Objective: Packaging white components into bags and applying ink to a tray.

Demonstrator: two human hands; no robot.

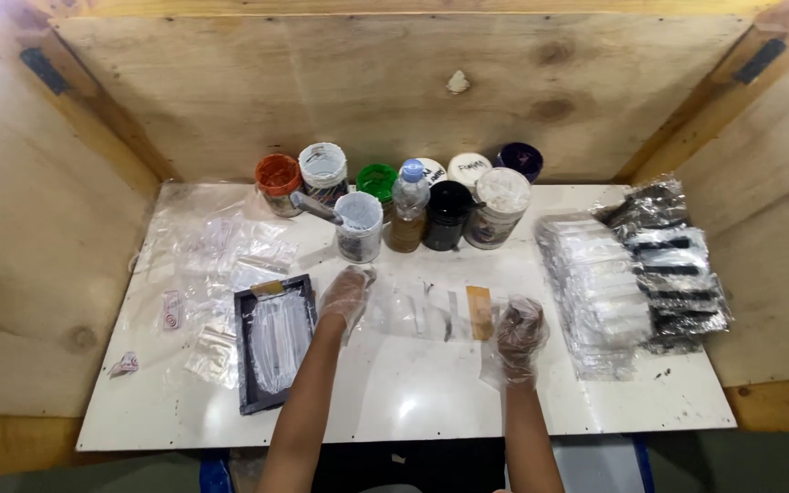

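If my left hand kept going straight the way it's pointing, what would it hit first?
Probably the white jar with a tool stuck in it, just beyond the gloved left hand; depth is hard to judge.

1. A white desk (394,393) fills the middle of the view. Its top is smooth and a bit shiny, and light glints off it.
2. Wooden boards stand around the desk like a big box.
3. The back board (394,82) is pale plywood with dark round knots and one small chipped spot.
4. The left board (29,256) and the right board (778,246) lean outward.
5. Dark metal brackets (43,68) sit in the top corners.
6. A wooden ledge runs along the bottom on both sides.
7. Below the desk's front edge it is dark, with a bit of blue showing (215,475).
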